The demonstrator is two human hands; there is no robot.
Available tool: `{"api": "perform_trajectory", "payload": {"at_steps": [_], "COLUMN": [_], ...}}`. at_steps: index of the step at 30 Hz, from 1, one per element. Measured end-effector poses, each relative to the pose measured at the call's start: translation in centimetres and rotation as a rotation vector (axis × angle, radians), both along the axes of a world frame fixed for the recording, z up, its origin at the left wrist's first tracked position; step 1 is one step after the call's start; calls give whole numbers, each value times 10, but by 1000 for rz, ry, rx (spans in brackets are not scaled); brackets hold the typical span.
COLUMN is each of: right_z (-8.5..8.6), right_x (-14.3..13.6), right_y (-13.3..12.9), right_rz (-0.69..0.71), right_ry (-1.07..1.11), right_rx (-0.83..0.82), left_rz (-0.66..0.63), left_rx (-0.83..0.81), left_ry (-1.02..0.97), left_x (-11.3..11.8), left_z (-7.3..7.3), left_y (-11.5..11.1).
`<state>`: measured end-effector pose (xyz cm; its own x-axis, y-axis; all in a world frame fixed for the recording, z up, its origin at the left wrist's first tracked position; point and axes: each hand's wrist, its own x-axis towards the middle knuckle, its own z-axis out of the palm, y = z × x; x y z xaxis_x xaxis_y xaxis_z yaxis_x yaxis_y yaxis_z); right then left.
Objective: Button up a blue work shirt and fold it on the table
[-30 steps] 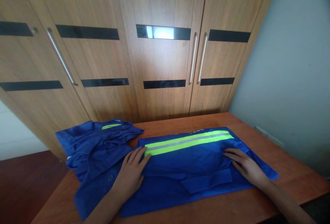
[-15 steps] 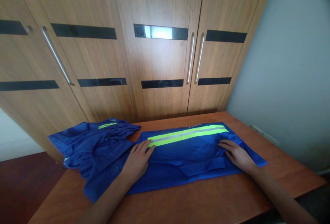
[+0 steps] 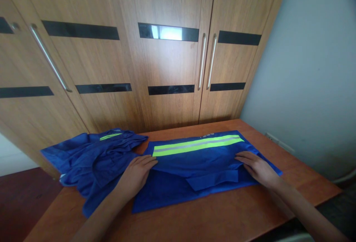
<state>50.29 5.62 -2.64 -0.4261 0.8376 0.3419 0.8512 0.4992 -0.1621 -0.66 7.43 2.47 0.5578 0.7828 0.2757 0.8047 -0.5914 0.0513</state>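
A blue work jacket [image 3: 175, 167] lies folded flat on the table, with a yellow-green and silver reflective stripe [image 3: 197, 144] running across it. A folded-over strip of its cloth, maybe a sleeve, lies along the front. My left hand [image 3: 137, 175] pinches the jacket's cloth by the stripe's left end, fingers together. On the right side, my right hand [image 3: 257, 167] has its fingers closed on the cloth near the edge; its thumb is mostly hidden. Left of my left hand is a crumpled heap of blue cloth [image 3: 102, 164] with a similar short stripe; whether it joins the jacket is hidden.
The brown wooden table [image 3: 200, 218] stands against a wooden wardrobe [image 3: 169, 112] with metal handles. A pale wall [image 3: 303, 86] rises at the right, with a socket strip [image 3: 278, 141] low on it. Reddish floor [image 3: 25, 193] shows at the left.
My left hand has drawn back slightly left, off the stripe, and its fingers have closed on the cloth. The jacket's front left corner now shows. My right hand stays at the right side.
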Motion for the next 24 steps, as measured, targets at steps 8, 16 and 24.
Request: {"api": "perform_trajectory", "payload": {"at_steps": [8, 16, 24], "right_z": [-6, 2, 31], "right_x": [-32, -43, -38], "right_y": [-17, -19, -11], "right_rz": [32, 88, 121], "right_ry": [-149, -29, 199], "right_rx": [19, -78, -104], "left_rz": [-77, -290, -203], "left_rx": [46, 16, -89], "left_ry": [170, 167, -50], "left_x": [47, 114, 105], "left_z": [-16, -17, 8], "left_y": [-23, -26, -20]}}
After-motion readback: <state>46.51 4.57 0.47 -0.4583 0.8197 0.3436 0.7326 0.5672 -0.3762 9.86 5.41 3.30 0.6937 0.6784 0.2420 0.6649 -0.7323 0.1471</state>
